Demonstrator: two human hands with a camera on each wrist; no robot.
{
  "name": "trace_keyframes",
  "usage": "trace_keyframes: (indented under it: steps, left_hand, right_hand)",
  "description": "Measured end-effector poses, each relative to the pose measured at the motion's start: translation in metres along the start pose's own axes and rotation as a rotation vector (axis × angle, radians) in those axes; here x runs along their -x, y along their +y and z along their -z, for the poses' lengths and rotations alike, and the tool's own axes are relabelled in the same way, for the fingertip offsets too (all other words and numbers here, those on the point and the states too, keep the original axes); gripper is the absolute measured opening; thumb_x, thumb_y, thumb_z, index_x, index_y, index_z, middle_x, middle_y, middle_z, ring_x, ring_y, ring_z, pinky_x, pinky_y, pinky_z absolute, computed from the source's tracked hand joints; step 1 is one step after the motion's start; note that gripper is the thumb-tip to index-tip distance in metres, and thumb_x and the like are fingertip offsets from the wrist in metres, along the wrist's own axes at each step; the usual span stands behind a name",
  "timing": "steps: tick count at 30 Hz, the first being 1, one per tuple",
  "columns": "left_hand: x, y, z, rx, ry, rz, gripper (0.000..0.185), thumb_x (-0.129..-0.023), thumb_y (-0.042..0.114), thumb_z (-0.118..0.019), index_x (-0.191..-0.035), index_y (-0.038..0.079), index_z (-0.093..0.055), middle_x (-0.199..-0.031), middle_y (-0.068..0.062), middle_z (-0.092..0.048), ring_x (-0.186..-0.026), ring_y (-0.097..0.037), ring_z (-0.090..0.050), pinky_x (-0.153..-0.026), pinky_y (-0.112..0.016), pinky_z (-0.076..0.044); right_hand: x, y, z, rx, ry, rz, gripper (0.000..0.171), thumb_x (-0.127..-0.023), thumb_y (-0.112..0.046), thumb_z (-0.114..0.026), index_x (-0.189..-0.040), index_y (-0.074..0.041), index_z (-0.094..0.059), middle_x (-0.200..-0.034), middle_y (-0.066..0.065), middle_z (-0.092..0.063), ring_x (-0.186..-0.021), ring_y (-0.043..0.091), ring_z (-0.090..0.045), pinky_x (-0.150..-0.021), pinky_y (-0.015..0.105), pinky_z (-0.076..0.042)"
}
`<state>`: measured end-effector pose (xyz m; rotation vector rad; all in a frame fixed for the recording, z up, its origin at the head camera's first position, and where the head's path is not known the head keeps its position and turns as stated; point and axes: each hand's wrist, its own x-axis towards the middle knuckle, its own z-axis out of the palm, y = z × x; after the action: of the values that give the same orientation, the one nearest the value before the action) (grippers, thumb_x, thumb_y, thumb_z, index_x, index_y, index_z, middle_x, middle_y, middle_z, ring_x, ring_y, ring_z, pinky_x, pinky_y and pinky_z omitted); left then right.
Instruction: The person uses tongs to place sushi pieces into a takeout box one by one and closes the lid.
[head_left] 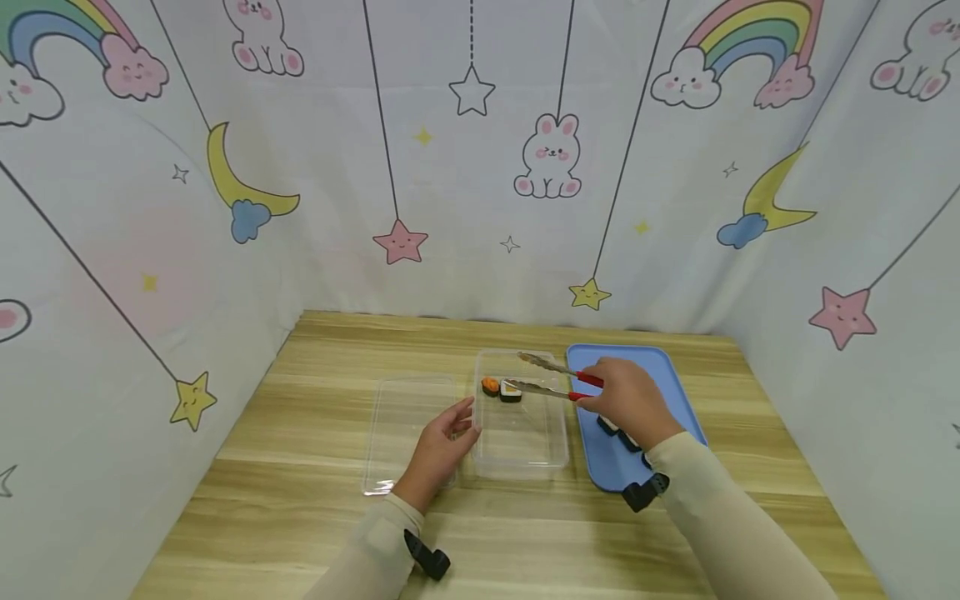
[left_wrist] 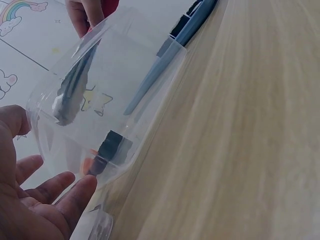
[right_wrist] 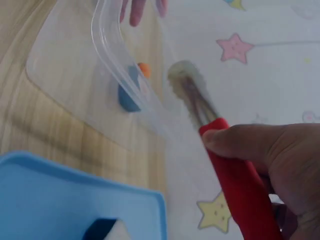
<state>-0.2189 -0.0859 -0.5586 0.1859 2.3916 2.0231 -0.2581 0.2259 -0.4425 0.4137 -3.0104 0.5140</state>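
Note:
My right hand (head_left: 628, 400) grips red-handled metal tongs (head_left: 551, 377) whose tips reach over a clear plastic box (head_left: 521, 442). Their arms stand apart. Two sushi pieces lie in the box's far corner: an orange-topped one (head_left: 491, 386) and a black-wrapped roll (head_left: 511, 392). My left hand (head_left: 444, 444) rests with relaxed fingers against the box's left wall. In the left wrist view the fingers (left_wrist: 47, 192) touch the box (left_wrist: 150, 90) beside the roll (left_wrist: 112, 145). The right wrist view shows my thumb on the red handle (right_wrist: 240, 185).
A clear lid (head_left: 408, 433) lies flat left of the box. A blue tray (head_left: 667, 375) to the right holds more dark sushi pieces (head_left: 618, 432) under my right hand. Printed cloth walls close in the wooden table (head_left: 315, 500) on three sides.

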Motion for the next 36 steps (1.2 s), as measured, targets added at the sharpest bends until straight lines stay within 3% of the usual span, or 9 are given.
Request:
trace_keyframes:
  steps: [10, 15, 20, 26, 36]
  left_hand:
    - [0.001, 0.000, 0.000, 0.008, -0.001, 0.003, 0.052, -0.098, 0.010, -0.070, -0.147, 0.001, -0.056, -0.135, -0.024, -0.063, -0.118, -0.036, -0.065, -0.098, -0.051, -0.053]
    - [0.000, -0.001, -0.001, 0.019, 0.006, 0.014, 0.052, -0.097, 0.010, -0.071, -0.147, 0.003, -0.057, -0.135, -0.022, -0.064, -0.117, -0.034, -0.065, -0.097, -0.049, -0.054]
    - [-0.001, -0.001, -0.001, 0.036, 0.012, 0.010, 0.051, -0.098, 0.010, -0.071, -0.147, 0.006, -0.058, -0.136, -0.022, -0.064, -0.118, -0.034, -0.065, -0.098, -0.050, -0.054]
    - [0.000, 0.000, 0.001, 0.023, 0.024, 0.010, 0.051, -0.097, 0.009, -0.071, -0.146, 0.007, -0.059, -0.135, -0.023, -0.064, -0.118, -0.034, -0.065, -0.098, -0.050, -0.053]
    - [0.001, -0.001, 0.000, 0.028, 0.013, 0.011, 0.051, -0.098, 0.009, -0.070, -0.147, 0.006, -0.057, -0.136, -0.024, -0.063, -0.119, -0.035, -0.064, -0.098, -0.051, -0.053]
  right_hand:
    - [0.036, 0.066, 0.026, -0.169, 0.142, -0.099, 0.050, -0.086, -0.036, -0.086, -0.124, -0.005, -0.075, -0.111, 0.013, -0.072, -0.094, 0.031, -0.065, -0.077, 0.047, -0.059]
    - [0.061, 0.096, 0.039, -0.140, 0.102, -0.180, 0.057, -0.085, -0.035, -0.087, -0.127, 0.000, -0.072, -0.112, 0.020, -0.072, -0.090, 0.031, -0.064, -0.070, 0.043, -0.057]
    - [0.083, 0.119, 0.042, -0.088, 0.001, -0.235, 0.058, -0.082, -0.036, -0.089, -0.123, 0.002, -0.073, -0.101, 0.017, -0.072, -0.083, 0.028, -0.061, -0.065, 0.037, -0.052]
    - [0.097, 0.127, 0.035, -0.070, -0.086, -0.254, 0.059, -0.078, -0.038, -0.091, -0.119, 0.001, -0.076, -0.104, 0.017, -0.073, -0.086, 0.027, -0.062, -0.070, 0.039, -0.052]
    - [0.094, 0.118, 0.029, -0.045, -0.114, -0.242, 0.053, -0.078, -0.033, -0.092, -0.115, 0.002, -0.077, -0.105, 0.017, -0.074, -0.086, 0.027, -0.062, -0.075, 0.048, -0.054]
